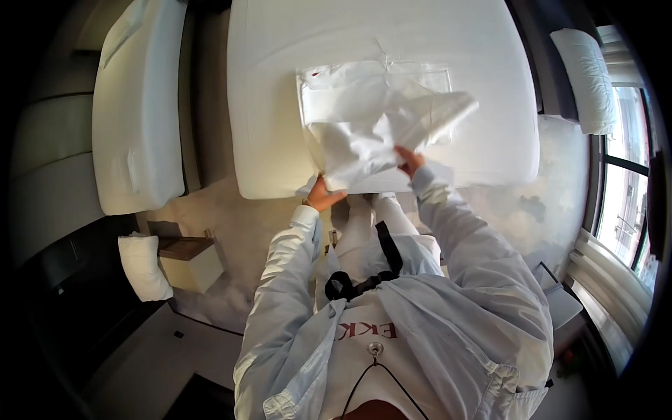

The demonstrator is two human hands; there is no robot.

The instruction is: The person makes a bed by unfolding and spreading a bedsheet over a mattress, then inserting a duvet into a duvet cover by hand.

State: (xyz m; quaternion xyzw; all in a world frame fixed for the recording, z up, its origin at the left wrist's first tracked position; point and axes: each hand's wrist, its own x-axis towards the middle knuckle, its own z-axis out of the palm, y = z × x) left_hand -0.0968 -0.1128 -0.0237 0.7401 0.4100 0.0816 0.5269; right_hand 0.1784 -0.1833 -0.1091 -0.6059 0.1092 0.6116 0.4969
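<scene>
As the hands (324, 194) (410, 162) grasp it, the white cloth (360, 143) bunches in loose, crumpled folds.

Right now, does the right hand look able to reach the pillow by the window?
Probably not: the right hand holds the white cloth, and a stretch of bed lies between that hand and the pillow.

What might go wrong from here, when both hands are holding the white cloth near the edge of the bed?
The cloth might slip off the bed if the left hand loosens, because that hand is at the near edge. Its loose, bunched folds by the right hand might also leave creases.
</scene>
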